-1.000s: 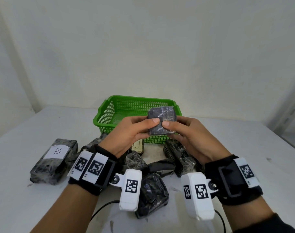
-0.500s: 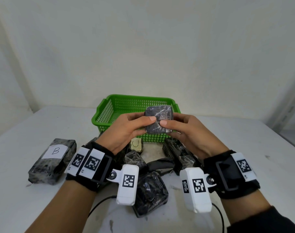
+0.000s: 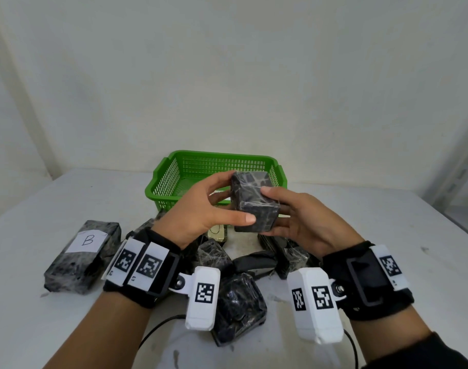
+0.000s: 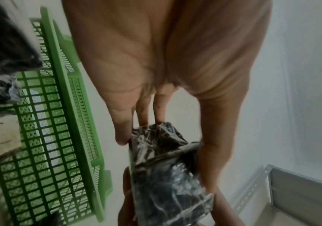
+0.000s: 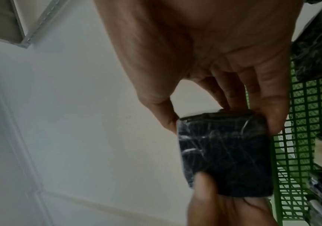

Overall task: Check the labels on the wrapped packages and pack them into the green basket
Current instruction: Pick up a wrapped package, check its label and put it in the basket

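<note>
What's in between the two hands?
A small black wrapped package. The left hand grips one side, the right hand the other, in front of the green basket. The head view shows it best.

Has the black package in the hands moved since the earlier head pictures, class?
Yes. The package, held by the left hand and right hand, has tipped toward the person, showing more of its faces, while staying before the green basket's near wall.

Black wrist straps, white camera pods

Checkered square markers on straps (image 3: 137, 265) and pods (image 3: 203, 296); thin black cables; dark right sleeve (image 3: 424, 352).
</note>
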